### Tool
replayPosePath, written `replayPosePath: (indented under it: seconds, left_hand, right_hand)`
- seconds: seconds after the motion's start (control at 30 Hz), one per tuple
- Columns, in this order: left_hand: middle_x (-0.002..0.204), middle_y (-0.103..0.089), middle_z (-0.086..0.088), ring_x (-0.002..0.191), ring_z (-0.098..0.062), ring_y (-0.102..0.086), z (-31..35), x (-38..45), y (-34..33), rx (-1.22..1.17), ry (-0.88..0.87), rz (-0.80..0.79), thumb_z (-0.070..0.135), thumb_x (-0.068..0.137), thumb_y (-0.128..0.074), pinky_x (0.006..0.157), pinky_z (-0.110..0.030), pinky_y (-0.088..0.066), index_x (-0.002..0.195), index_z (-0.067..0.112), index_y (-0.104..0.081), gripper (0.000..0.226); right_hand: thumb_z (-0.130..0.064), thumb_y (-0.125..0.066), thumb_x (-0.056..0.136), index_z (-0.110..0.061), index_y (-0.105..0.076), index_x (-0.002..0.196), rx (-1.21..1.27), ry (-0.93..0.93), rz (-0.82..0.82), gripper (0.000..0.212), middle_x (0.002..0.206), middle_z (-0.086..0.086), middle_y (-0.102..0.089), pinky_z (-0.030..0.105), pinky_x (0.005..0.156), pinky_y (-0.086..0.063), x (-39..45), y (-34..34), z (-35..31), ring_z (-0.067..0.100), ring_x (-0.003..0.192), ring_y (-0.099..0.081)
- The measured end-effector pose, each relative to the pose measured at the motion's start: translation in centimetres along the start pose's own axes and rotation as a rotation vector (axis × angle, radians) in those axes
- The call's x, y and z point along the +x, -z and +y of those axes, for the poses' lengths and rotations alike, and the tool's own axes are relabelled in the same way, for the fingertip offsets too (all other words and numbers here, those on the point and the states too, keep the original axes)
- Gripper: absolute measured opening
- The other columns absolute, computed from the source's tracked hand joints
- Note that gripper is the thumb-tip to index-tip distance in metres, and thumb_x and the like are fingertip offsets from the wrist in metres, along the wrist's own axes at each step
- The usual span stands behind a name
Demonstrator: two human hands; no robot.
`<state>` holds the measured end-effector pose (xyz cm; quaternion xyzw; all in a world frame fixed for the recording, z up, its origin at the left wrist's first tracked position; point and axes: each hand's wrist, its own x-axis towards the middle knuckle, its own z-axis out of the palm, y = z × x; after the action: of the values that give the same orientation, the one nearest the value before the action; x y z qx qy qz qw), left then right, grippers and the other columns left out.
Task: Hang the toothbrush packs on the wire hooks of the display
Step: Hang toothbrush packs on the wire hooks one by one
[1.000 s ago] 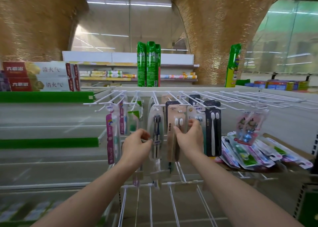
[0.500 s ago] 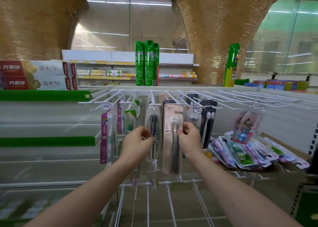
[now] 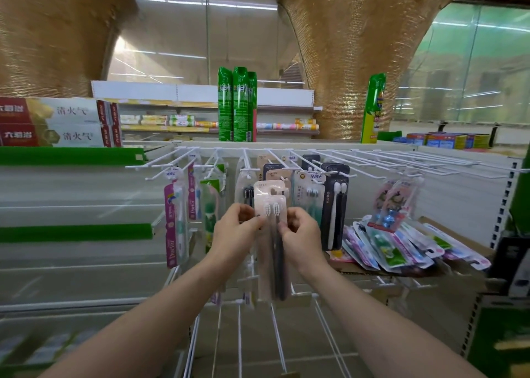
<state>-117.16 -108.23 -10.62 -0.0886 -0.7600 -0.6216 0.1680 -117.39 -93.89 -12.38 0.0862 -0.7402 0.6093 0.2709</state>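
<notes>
We now pinch the beige toothbrush pack [image 3: 269, 205] with both left hand [image 3: 233, 234] and right hand [image 3: 304, 238], lifted off its wire hook [image 3: 282, 162], so it needs rehanging.

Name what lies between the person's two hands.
In the head view, the beige toothbrush pack lies between the left hand and right hand; both pinch its edges.
</notes>
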Motion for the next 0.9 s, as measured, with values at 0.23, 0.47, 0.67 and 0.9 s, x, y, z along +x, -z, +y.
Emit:
replayPosePath:
  seconds: [0.23,0.47,0.67,0.9]
  left_hand:
    - [0.102,-0.073,-0.006,0.098,-0.028,-0.07,-0.4,0.3,0.8,-0.152,0.086,0.007,0.014,0.093,-0.071,0.074,-0.04,-0.057,0.104,0.017,-0.067,0.012]
    - [0.103,-0.075,-0.004,0.098,-0.018,-0.072,-1.4,0.6,1.8,-0.041,0.034,-0.01,0.007,0.078,-0.085,0.086,-0.039,-0.061,0.111,0.021,-0.064,0.041]
    - [0.101,-0.073,-0.003,0.095,-0.015,-0.071,-1.5,0.8,3.0,-0.035,0.057,0.06,0.006,0.093,-0.071,0.076,-0.028,-0.058,0.114,0.02,-0.062,0.027]
    - [0.102,-0.075,0.0,0.09,-0.008,-0.072,-1.7,0.9,3.8,-0.027,0.082,0.062,0.013,0.101,-0.063,0.063,-0.017,-0.055,0.118,0.021,-0.065,0.019]
  right_hand:
    - [-0.002,-0.064,0.095,-0.014,-0.068,0.102,0.017,-0.019,-0.08,0.015,0.095,-0.001,-0.074,0.027,0.082,-0.058,0.3,-1.1,0.2,0.01,0.091,-0.071]
    - [-0.006,-0.069,0.092,-0.019,-0.07,0.102,-0.025,-0.035,-0.179,0.016,0.095,-0.004,-0.075,0.029,0.085,-0.059,0.7,-1.8,0.2,0.007,0.091,-0.071]
    - [-0.028,-0.073,0.091,-0.022,-0.059,0.119,-0.208,-0.074,0.078,0.032,0.11,-0.008,-0.062,0.032,0.09,-0.053,2.3,-1.5,-0.3,0.012,0.101,-0.062]
    - [-0.04,-0.081,0.081,-0.019,-0.037,0.145,-0.302,-0.263,0.071,0.08,0.145,0.007,-0.05,0.049,0.108,-0.046,6.0,-1.6,0.8,0.031,0.129,-0.052]
